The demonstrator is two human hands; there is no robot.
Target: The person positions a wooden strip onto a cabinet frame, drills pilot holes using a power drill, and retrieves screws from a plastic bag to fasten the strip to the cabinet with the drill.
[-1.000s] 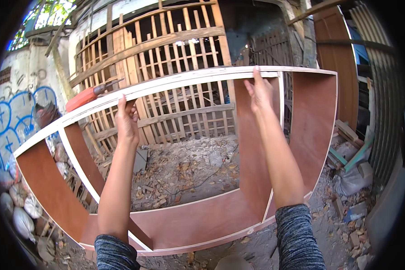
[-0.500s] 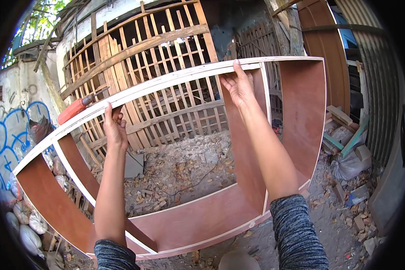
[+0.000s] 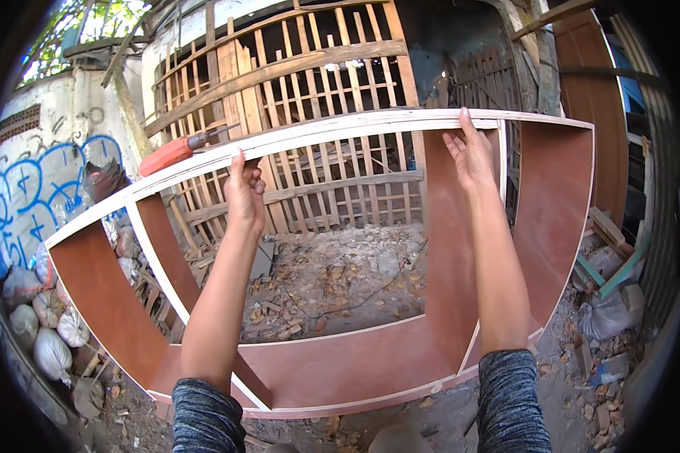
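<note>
A brown wooden frame point(image 3: 347, 371) with pale edges spans the middle of the picture, its long axis running from left to right and its left end sitting lower in the frame than its right. Both hands are on its upper rail: the left hand point(image 3: 245, 198) left of centre, the right hand point(image 3: 473, 162) at upper right, just beside the right-hand divider. Each grip is narrow, with the thumb up against the rail and the fingers bent beneath it; how firmly they press cannot be told. From both grips the bulk of the frame lies downward, toward the lower edge of the picture, while the rail runs on sideways past each hand. An orange-red tool point(image 3: 168, 156) with a slim dark shaft lies along the rail at upper left, nearer the left hand and apart from it, its shaft pointing up and right; whether it rests fully on the rail cannot be told. Beyond stands a wooden lattice point(image 3: 298, 81), with white sacks point(image 3: 52, 355) at lower left. No label can be read on the frame or the tool; the only clear writing is large blue painted lettering point(image 3: 34, 198) on the pale wall point(image 3: 68, 98) at left.
</note>
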